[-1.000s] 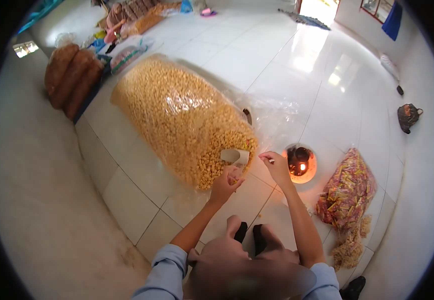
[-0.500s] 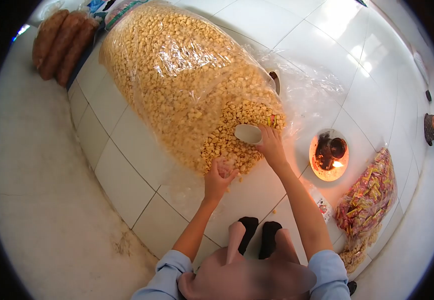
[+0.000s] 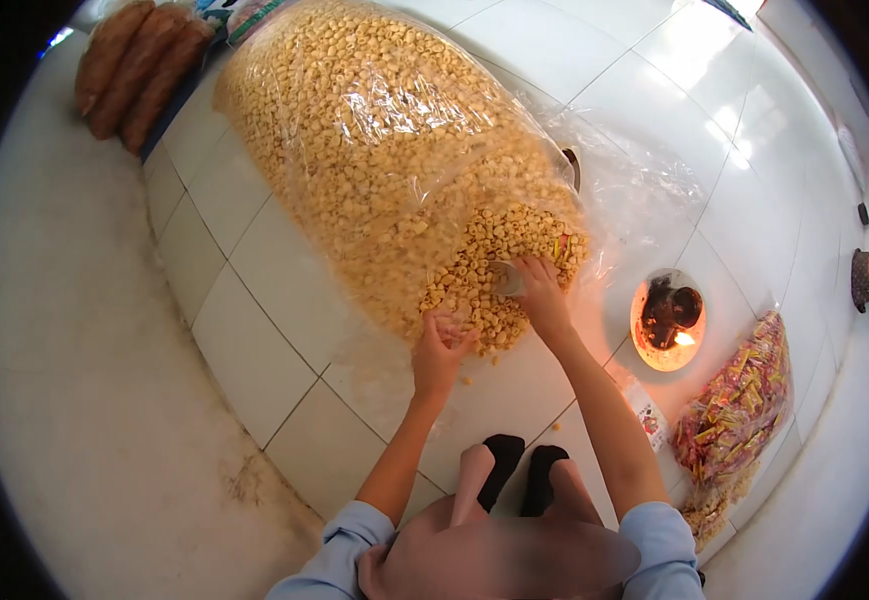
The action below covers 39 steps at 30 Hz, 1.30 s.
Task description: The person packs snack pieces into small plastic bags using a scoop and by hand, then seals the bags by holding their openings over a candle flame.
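A very large clear plastic bag (image 3: pixel 354 150) full of small yellow snack pieces lies on the floor, its mouth towards me. At the mouth my right hand (image 3: pixel 541 294) is closed on a white scoop (image 3: pixel 506 279), which is partly sunk in the loose snacks (image 3: pixel 469 265). My left hand (image 3: pixel 441 345), at the near edge of the snacks, pinches a small clear plastic bag (image 3: pixel 451 326). Small red and yellow packets show among the snacks near my right hand.
Right of the big bag stands a plate (image 3: pixel 641 335) with a dark holder and a burning flame. Further right lies a bag of red and yellow packets (image 3: pixel 739 400). A printed plastic sheet (image 3: pixel 646 412) is below the plate. Brown filled bags (image 3: pixel 139 75) stand at upper left.
My right hand has moved left from beside the flame, taken hold of the scoop and pushed it into the snacks. My left hand stays near the bag's mouth. The view has tilted down.
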### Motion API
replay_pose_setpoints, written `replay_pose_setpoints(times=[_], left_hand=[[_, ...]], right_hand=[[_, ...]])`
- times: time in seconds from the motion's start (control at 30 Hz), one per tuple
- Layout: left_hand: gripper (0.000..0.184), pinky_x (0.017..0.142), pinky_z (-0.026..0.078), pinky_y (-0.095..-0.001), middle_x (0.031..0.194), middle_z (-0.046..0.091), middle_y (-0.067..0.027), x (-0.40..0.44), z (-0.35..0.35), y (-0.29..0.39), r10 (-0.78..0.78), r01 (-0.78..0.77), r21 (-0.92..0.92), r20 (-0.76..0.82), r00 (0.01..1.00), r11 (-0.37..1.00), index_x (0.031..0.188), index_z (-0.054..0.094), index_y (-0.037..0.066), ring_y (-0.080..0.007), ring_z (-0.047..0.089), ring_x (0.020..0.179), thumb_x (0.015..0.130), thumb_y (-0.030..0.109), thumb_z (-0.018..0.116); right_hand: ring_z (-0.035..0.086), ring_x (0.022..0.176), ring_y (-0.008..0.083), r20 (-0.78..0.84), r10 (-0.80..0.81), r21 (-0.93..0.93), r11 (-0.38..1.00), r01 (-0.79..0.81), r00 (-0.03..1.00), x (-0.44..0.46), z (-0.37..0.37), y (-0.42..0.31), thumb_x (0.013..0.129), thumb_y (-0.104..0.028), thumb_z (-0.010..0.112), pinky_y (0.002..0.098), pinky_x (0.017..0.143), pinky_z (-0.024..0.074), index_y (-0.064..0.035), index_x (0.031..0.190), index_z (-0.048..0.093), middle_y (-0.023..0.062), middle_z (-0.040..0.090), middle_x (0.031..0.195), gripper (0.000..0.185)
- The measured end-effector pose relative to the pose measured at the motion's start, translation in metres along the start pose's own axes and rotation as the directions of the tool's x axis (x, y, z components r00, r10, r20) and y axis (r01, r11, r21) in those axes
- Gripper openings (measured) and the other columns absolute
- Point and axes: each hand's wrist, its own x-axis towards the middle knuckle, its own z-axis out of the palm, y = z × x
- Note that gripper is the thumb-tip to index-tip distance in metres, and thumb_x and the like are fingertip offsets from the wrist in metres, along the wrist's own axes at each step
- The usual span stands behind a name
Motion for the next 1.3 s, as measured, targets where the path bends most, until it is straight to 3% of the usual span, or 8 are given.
replay_pose_setpoints(times=[0.13,0.2,0.33,0.43,0.63,0.7,1.03,1.3], left_hand=[[0.042,0.056,0.045,-0.0277,0.068,0.055,-0.002,0.001,0.0,-0.002,-0.033,0.033,0.003,0.046,0.998,0.999,0.099,0.044,0.008,-0.0133,0.053,0.062,0.073,0.03,0.069],[0.045,0.054,0.044,-0.028,0.067,0.054,-0.0026,0.002,0.002,-0.004,0.023,-0.023,-0.035,0.002,1.0,0.999,0.099,0.042,0.007,-0.014,0.053,0.06,0.073,0.032,0.07],[0.048,0.053,0.044,-0.0283,0.067,0.053,-0.0036,0.013,0.011,0.002,0.093,-0.093,0.003,-0.05,0.994,0.996,0.1,0.041,0.006,-0.0148,0.053,0.058,0.072,0.032,0.069],[0.05,0.052,0.045,-0.028,0.068,0.052,-0.0047,0.024,0.011,0.026,0.113,-0.112,-0.032,0.009,0.994,0.993,0.102,0.041,0.005,-0.0154,0.053,0.057,0.072,0.032,0.07],[0.047,0.051,0.045,-0.0274,0.066,0.052,-0.0041,0.047,0.02,0.046,0.313,-0.312,0.026,-0.029,0.949,0.95,0.102,0.041,0.006,-0.0153,0.054,0.057,0.073,0.03,0.069],[0.046,0.051,0.045,-0.0269,0.065,0.052,-0.0032,0.053,0.019,0.052,0.333,-0.333,0.052,0.006,0.943,0.942,0.102,0.042,0.006,-0.0152,0.054,0.057,0.073,0.028,0.069],[0.043,0.051,0.047,-0.0274,0.068,0.055,-0.0039,0.064,0.025,0.047,0.453,-0.446,0.124,-0.032,0.891,0.886,0.102,0.042,0.008,-0.0163,0.058,0.06,0.073,0.026,0.068],[0.044,0.053,0.048,-0.0319,0.076,0.06,-0.0092,0.063,0.023,0.048,0.386,-0.383,0.161,0.014,0.922,0.91,0.102,0.041,0.009,-0.0229,0.061,0.065,0.073,0.029,0.068]], right_hand=[[0.042,0.106,0.0316,0.045,0.023,0.153,0.988,-0.03,0.999,0.007,0.013,-0.005,0.056,-0.003,0.07,0.0377,0.091,0.0375,-0.0067,0.112,0.048,0.0114,0.048,0.11,0.06],[0.042,0.106,0.0315,0.084,0.128,0.185,0.973,-0.142,0.988,0.009,0.01,-0.005,0.052,-0.007,0.075,0.0387,0.091,0.0367,-0.0053,0.112,0.049,0.0123,0.049,0.112,0.065],[0.042,0.108,0.031,0.122,0.068,0.267,0.959,-0.099,0.99,0.019,-0.049,-0.006,0.052,-0.007,0.075,0.0393,0.093,0.0355,-0.0057,0.114,0.05,0.0137,0.049,0.113,0.066],[0.041,0.113,0.0281,0.044,0.081,0.183,0.979,-0.088,0.996,0.029,-0.109,-0.021,0.054,-0.002,0.073,0.0351,0.095,0.0352,-0.0081,0.116,0.049,0.0106,0.047,0.119,0.066],[0.04,0.111,0.0273,0.127,-0.006,0.085,0.996,-0.005,0.992,0.054,-0.191,-0.062,0.058,0.002,0.066,0.0338,0.095,0.0364,-0.0064,0.118,0.046,0.0096,0.047,0.116,0.064],[0.04,0.111,0.0262,0.187,-0.041,-0.036,0.998,0.049,0.982,0.057,-0.198,-0.069,0.06,0.005,0.063,0.0327,0.094,0.0377,-0.006,0.118,0.046,0.009,0.045,0.117,0.061],[0.042,0.109,0.0236,0.2,-0.078,-0.154,0.982,0.11,0.977,0.058,-0.199,-0.096,0.062,0.005,0.062,0.0328,0.088,0.0423,-0.0031,0.109,0.047,0.0072,0.05,0.11,0.05],[0.047,0.099,0.0211,0.101,-0.342,-0.388,0.851,0.354,0.934,0.061,-0.187,-0.104,0.065,0.003,0.054,0.0314,0.084,0.0434,-0.0055,0.097,0.05,0.0052,0.053,0.095,0.034]])
